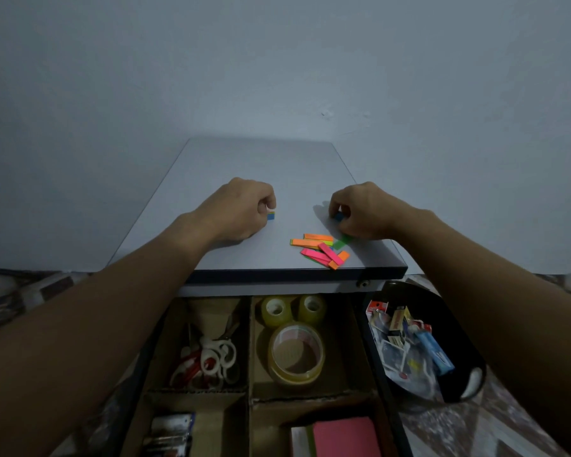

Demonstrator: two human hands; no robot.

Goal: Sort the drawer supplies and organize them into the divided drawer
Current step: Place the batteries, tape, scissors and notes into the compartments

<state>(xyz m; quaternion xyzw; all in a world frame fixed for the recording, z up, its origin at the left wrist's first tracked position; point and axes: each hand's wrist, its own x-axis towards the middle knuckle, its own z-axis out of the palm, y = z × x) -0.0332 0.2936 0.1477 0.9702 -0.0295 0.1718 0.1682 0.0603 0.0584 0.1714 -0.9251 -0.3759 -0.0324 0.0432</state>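
Closest to us, the divided drawer (249,357) stands open below the bench (244,166). Its near-left compartment holds batteries (170,433) and its near-right one a pink note pad (343,437). Behind those, scissors (208,357) lie in the far-left compartment and three tape rolls (295,354) in the far-right. Just right of the drawer, a black tub (455,331) holds mixed packets and small boxes.

Our forearms reach forward over the drawer's two sides and draw together toward the bench top. Near its front edge lies a loose heap of orange, pink and green sticky flags (320,249). Just beyond them, our left hand (241,209) is curled with its knuckles up. Its fingertips pinch a small flag stack (270,215), whose blue end shows against the bench. Our right hand (360,209), also curled, pinches a blue flag (338,216) low on the surface, just behind the heap. A plain wall (277,61) rises behind the bench.
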